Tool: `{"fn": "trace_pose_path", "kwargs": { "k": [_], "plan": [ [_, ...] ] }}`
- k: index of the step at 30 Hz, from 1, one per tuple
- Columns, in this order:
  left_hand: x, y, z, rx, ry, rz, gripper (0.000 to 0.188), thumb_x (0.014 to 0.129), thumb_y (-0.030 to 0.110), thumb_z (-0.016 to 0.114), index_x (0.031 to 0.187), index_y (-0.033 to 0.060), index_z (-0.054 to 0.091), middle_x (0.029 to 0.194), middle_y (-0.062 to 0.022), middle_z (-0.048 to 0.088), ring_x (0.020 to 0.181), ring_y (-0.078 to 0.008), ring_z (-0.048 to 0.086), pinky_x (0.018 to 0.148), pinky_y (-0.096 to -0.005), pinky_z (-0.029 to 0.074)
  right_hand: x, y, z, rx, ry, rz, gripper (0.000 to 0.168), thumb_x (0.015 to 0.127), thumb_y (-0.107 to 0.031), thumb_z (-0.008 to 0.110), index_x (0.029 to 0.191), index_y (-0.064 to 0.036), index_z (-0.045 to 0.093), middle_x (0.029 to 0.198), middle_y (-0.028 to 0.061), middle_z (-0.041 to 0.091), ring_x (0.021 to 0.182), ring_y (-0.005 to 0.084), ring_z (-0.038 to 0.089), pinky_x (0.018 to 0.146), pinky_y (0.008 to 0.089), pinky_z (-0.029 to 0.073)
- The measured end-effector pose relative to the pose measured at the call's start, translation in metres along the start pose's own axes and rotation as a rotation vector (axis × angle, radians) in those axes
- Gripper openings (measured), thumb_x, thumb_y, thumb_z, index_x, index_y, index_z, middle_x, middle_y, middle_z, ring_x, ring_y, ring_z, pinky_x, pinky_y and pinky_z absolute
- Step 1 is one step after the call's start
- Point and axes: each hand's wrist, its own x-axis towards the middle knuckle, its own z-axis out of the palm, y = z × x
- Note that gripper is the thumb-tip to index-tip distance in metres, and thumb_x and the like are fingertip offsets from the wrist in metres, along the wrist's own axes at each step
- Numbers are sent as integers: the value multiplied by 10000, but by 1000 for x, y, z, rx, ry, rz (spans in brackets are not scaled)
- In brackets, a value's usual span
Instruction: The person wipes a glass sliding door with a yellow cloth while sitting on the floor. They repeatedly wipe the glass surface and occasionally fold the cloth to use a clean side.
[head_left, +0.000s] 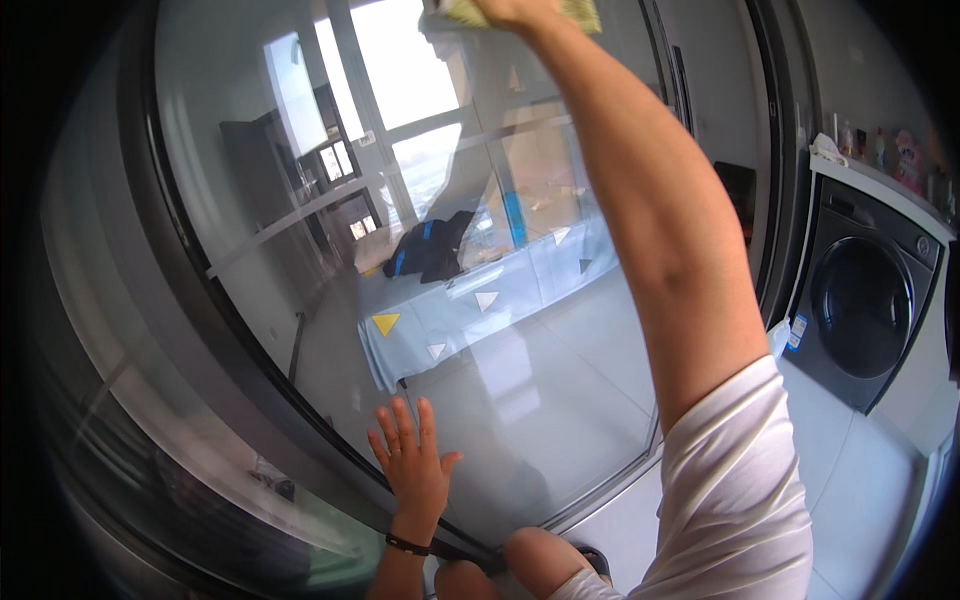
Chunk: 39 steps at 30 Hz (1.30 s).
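Note:
A large glass door panel in a dark frame fills the middle of the view. At the top edge, my right hand presses on a yellow-green cloth against the upper glass; its fingers are partly cut off by the picture's edge. My left hand is low in front of the glass, its fingers spread and nothing in it, a ring on one finger and a dark band on the wrist. Whether its palm touches the glass is hard to tell.
Behind the glass, a bed with a light blue sheet holds dark clothing. A dark front-loading washing machine stands at the right beneath a counter with bottles. The dark door frame curves down the left.

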Motion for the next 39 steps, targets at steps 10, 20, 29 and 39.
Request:
{"fn": "trace_pose_path", "kwargs": {
  "k": [10, 20, 29, 39],
  "plan": [
    [-1, 4, 2, -25, -36, -22, 1148, 594, 324, 857, 1486, 50, 187, 1539, -265, 55, 1410, -484, 49, 1091, -642, 129, -195, 111, -36, -51, 46, 393, 574, 968, -462, 323, 1479, -201, 299, 1554, 80, 223, 1433, 330, 157, 1115, 568, 91],
    [4, 5, 1, -52, -28, -10, 1092, 641, 296, 835, 1489, 56, 190, 1549, -245, 46, 1427, -438, 37, 1102, -626, 120, -497, -32, -124, 81, -1024, -98, 639, 872, -421, 527, 1444, -224, 320, 1557, 78, 195, 1335, 385, 296, 997, 614, 263],
    [-4, 1, -1, -8, -22, -38, 1115, 613, 314, 849, 1487, 65, 204, 1548, -242, 63, 1426, -440, 48, 1096, -628, 145, -166, 29, -36, -171, -304, -481, 572, 920, -465, 376, 1466, -306, 310, 1558, 25, 222, 1328, 299, 363, 998, 583, 266],
    [-7, -1, 4, -44, 8, -27, 1099, 597, 292, 859, 1481, 79, 242, 1544, -240, 95, 1422, -447, 65, 1078, -646, 169, -274, 99, -49, -24, -71, 430, 577, 981, -437, 315, 1503, -203, 234, 1575, 70, 156, 1453, 323, 68, 1103, 610, 30]
  ]
}}
